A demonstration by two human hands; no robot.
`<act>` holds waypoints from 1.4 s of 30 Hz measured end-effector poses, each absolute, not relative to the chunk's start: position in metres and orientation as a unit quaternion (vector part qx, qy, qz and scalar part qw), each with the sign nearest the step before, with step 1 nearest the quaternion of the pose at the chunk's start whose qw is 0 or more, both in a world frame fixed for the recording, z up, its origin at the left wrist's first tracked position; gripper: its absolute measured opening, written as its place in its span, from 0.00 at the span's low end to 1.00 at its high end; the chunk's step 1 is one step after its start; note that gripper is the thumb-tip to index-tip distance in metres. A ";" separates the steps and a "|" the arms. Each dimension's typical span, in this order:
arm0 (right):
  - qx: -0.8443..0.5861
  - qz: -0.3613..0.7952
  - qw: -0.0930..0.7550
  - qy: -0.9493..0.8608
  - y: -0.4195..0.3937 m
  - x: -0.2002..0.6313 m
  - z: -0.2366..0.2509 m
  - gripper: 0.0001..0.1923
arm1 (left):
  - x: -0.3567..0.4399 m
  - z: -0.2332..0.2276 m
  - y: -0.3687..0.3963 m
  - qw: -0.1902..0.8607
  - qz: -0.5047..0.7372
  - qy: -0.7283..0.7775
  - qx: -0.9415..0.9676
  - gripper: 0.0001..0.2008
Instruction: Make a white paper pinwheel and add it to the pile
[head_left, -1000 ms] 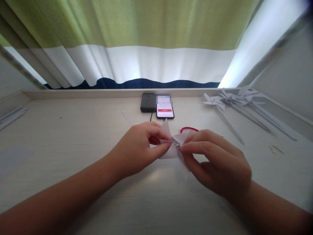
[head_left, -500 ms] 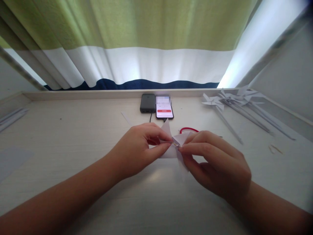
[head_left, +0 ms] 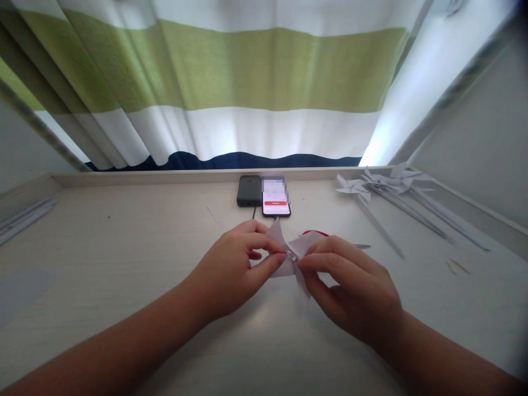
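A white paper pinwheel is held between my two hands above the table, its folded blades sticking out. My left hand pinches it near the centre with thumb and index finger. From the other side, the fingertips of my right hand close on the paper close to the same centre. A small pale bit shows at the middle between the fingertips; what it is I cannot make out. Behind my right hand lie scissors with a red handle, partly hidden.
A black power bank and a lit phone with a cable lie at the back. Several finished paper pinwheels on sticks rest at right, near small wooden bits. Rolled paper sticks and a paper sheet lie left.
The camera view has tilted up, so the table sits lower in the picture. Both hands still hold the pinwheel; my right hand has shifted slightly left, and more of the scissors' blade shows.
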State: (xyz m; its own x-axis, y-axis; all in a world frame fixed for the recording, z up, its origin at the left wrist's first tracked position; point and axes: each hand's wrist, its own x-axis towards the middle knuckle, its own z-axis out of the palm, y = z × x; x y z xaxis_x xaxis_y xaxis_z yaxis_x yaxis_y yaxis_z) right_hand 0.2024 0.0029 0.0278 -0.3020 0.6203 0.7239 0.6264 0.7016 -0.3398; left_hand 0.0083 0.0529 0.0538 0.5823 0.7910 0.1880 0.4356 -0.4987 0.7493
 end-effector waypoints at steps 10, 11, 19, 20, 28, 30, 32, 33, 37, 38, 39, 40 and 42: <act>-0.374 -0.014 0.458 -0.806 0.004 0.202 0.030 0.09 | 0.008 0.055 0.052 0.281 0.285 0.375 0.836 0.05; -0.372 -0.013 0.462 -0.805 0.004 0.202 0.031 0.09 | 0.008 0.055 0.052 0.277 0.284 0.379 0.836 0.05; -0.377 -0.010 0.475 -0.795 0.002 0.202 0.032 0.10 | 0.008 0.058 0.052 0.283 0.307 0.377 0.827 0.07; -0.378 -0.010 0.475 -0.795 0.002 0.202 0.032 0.10 | 0.008 0.058 0.052 0.287 0.307 0.376 0.826 0.07; -0.373 -0.013 0.473 -0.798 0.004 0.202 0.034 0.10 | 0.009 0.059 0.051 0.300 0.311 0.378 0.819 0.07; -0.373 -0.013 0.472 -0.799 0.005 0.202 0.034 0.10 | 0.009 0.059 0.050 0.301 0.313 0.376 0.819 0.07; -0.375 -0.013 0.471 -0.798 0.004 0.202 0.034 0.10 | 0.009 0.059 0.050 0.303 0.312 0.374 0.819 0.07; -0.377 -0.013 0.470 -0.798 0.004 0.202 0.035 0.10 | 0.009 0.059 0.050 0.305 0.309 0.373 0.820 0.07; -0.377 -0.016 0.472 -0.797 0.003 0.203 0.034 0.10 | 0.009 0.060 0.050 0.312 0.300 0.373 0.821 0.07; -0.376 -0.017 0.474 -0.796 0.003 0.203 0.034 0.10 | 0.009 0.060 0.050 0.314 0.299 0.374 0.820 0.07; -0.376 -0.017 0.476 -0.795 0.003 0.203 0.035 0.10 | 0.009 0.060 0.050 0.316 0.297 0.375 0.819 0.07; -0.375 -0.018 0.477 -0.794 0.003 0.202 0.035 0.10 | 0.010 0.060 0.050 0.317 0.295 0.377 0.819 0.06; -0.374 -0.019 0.480 -0.793 0.003 0.201 0.036 0.10 | 0.010 0.060 0.050 0.318 0.291 0.380 0.818 0.06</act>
